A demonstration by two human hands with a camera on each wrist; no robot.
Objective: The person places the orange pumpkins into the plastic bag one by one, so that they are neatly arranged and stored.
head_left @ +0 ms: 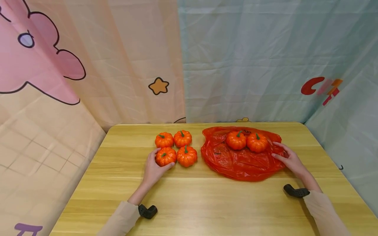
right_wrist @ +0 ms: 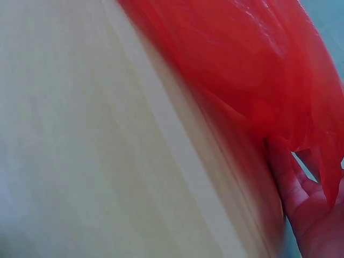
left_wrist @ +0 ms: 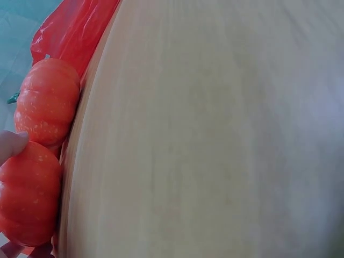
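Note:
My left hand [head_left: 155, 170] grips a small orange pumpkin [head_left: 165, 156] with a green stem, fingers on its left side and thumb at its front right. That pumpkin [left_wrist: 29, 196] also appears at the edge of the left wrist view. Right beside it stands another pumpkin [head_left: 187, 156]. A red plastic bag [head_left: 236, 167] lies spread out on the right, bearing two pumpkins near its back. At the bag's right edge, my right hand [head_left: 293, 162] touches the film with thumb and fingers apart. In the right wrist view the red film partly hides the fingers of this hand [right_wrist: 317, 220].
Two more pumpkins, one at the back left [head_left: 164, 140] and one to its right [head_left: 182, 139], stand behind the front pair. Everything lies on a wooden table [head_left: 206, 206]. Printed curtains [head_left: 133, 59] hang behind it and along both sides.

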